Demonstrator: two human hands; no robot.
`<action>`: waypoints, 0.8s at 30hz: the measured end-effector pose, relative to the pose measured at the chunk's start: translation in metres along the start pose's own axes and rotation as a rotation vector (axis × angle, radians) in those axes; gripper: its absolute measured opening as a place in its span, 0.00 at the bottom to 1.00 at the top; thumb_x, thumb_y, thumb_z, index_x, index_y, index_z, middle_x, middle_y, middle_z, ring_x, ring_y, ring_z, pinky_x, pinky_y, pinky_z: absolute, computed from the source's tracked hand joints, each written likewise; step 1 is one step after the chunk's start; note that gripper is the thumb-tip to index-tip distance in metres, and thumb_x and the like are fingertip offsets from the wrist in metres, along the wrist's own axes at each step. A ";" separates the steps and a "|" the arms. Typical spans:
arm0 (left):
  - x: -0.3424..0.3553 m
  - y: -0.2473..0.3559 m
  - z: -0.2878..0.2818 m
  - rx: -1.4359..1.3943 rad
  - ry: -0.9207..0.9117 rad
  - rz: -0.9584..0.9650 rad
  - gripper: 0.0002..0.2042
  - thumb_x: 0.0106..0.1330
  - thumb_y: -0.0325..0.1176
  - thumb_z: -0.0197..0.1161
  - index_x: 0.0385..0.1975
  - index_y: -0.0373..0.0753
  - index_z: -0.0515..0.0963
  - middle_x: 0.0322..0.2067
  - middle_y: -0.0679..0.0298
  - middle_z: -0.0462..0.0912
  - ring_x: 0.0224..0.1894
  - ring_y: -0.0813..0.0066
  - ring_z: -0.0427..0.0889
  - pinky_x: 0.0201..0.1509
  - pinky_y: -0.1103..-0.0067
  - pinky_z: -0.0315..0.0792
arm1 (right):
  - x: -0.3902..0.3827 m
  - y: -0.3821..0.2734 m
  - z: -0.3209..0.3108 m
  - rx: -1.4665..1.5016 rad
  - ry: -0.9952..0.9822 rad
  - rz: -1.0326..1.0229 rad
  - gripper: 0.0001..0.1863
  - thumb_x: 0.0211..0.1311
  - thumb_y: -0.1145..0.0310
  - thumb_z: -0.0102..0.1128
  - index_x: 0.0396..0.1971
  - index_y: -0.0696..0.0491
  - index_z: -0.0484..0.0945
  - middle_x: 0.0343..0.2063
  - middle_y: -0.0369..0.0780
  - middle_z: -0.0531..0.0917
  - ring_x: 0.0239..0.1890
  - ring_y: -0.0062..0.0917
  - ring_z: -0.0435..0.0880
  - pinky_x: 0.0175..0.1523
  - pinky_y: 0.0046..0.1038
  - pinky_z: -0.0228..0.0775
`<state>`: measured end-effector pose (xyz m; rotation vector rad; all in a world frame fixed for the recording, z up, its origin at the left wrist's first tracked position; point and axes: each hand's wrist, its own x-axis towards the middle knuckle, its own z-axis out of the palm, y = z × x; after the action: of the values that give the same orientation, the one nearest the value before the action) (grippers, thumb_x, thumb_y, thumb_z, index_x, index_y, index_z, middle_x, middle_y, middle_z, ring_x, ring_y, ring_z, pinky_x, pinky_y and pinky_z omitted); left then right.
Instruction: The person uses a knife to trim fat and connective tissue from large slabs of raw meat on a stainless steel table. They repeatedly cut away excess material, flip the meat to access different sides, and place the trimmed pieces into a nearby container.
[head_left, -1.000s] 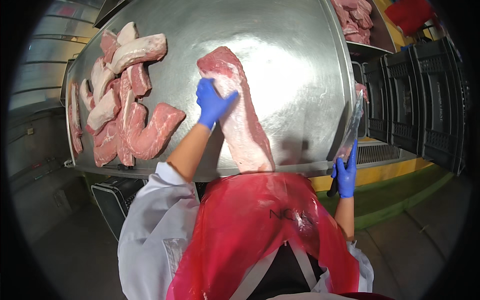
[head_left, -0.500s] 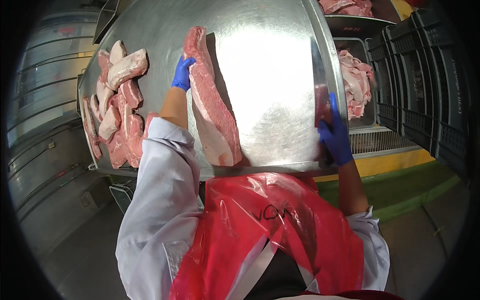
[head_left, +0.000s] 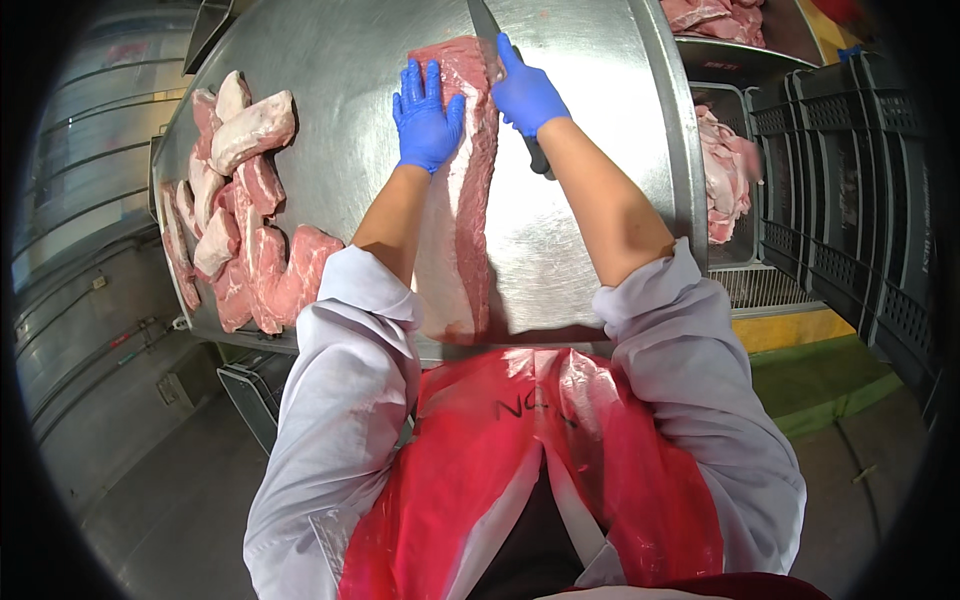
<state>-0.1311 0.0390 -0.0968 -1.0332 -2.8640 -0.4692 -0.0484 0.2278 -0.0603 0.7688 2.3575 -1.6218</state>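
Observation:
A long slab of pink raw meat (head_left: 460,230) with a pale fatty side lies lengthwise on the metal table (head_left: 560,260), its near end by the table's front edge. My left hand (head_left: 428,120), in a blue glove, rests flat on the slab's far part with the fingers spread. In my blue-gloved right hand (head_left: 530,95) is a knife (head_left: 484,18) with a dark handle, its blade pointing away beyond the slab's far right corner. That hand is closed round the handle, close against the meat's right side; the handle's butt sticks out below it.
Several cut pieces of meat (head_left: 250,210) are heaped on the table's left side. Past the raised right rim (head_left: 680,130) stand a tub of pale trimmings (head_left: 722,175) and another container of meat (head_left: 715,20). Dark plastic crates (head_left: 840,190) are stacked farther right.
My right hand has come from the table's right rim to the slab, now holding the knife there. My left hand has shifted from the slab's left edge onto its top; the slab lies straighter.

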 end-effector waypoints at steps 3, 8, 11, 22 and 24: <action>0.002 0.002 0.000 -0.013 0.006 0.046 0.36 0.71 0.52 0.56 0.77 0.48 0.57 0.79 0.49 0.45 0.80 0.46 0.45 0.80 0.52 0.39 | 0.027 0.011 0.004 -0.040 0.201 -0.133 0.43 0.63 0.69 0.51 0.79 0.38 0.50 0.40 0.48 0.88 0.21 0.27 0.83 0.26 0.31 0.79; 0.003 0.007 -0.004 -0.049 0.019 0.052 0.32 0.71 0.50 0.57 0.74 0.51 0.64 0.79 0.49 0.47 0.80 0.47 0.45 0.81 0.53 0.39 | 0.002 -0.012 -0.006 -0.150 0.039 -0.031 0.38 0.71 0.66 0.46 0.79 0.38 0.49 0.28 0.49 0.85 0.18 0.28 0.82 0.24 0.33 0.77; 0.000 0.005 -0.004 -0.057 0.019 0.012 0.31 0.71 0.50 0.56 0.74 0.52 0.65 0.79 0.49 0.48 0.80 0.46 0.45 0.81 0.53 0.39 | -0.019 0.003 0.009 -0.168 0.059 -0.072 0.37 0.72 0.65 0.45 0.80 0.38 0.49 0.26 0.48 0.84 0.17 0.28 0.80 0.24 0.33 0.77; 0.003 0.008 -0.004 -0.022 0.008 0.031 0.28 0.73 0.46 0.52 0.74 0.54 0.65 0.78 0.49 0.49 0.80 0.46 0.44 0.81 0.53 0.37 | -0.072 0.021 0.039 -0.100 -0.021 0.018 0.35 0.79 0.55 0.38 0.80 0.40 0.41 0.29 0.53 0.85 0.22 0.36 0.83 0.36 0.39 0.79; 0.009 0.008 -0.002 -0.029 0.018 0.035 0.29 0.73 0.46 0.52 0.74 0.52 0.64 0.78 0.48 0.49 0.80 0.46 0.44 0.81 0.52 0.37 | -0.108 0.049 0.066 -0.045 0.031 -0.016 0.39 0.73 0.65 0.43 0.80 0.42 0.41 0.28 0.49 0.83 0.21 0.31 0.81 0.32 0.35 0.78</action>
<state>-0.1328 0.0495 -0.0911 -1.0762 -2.8266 -0.5156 0.0588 0.1473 -0.0800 0.7739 2.4186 -1.5679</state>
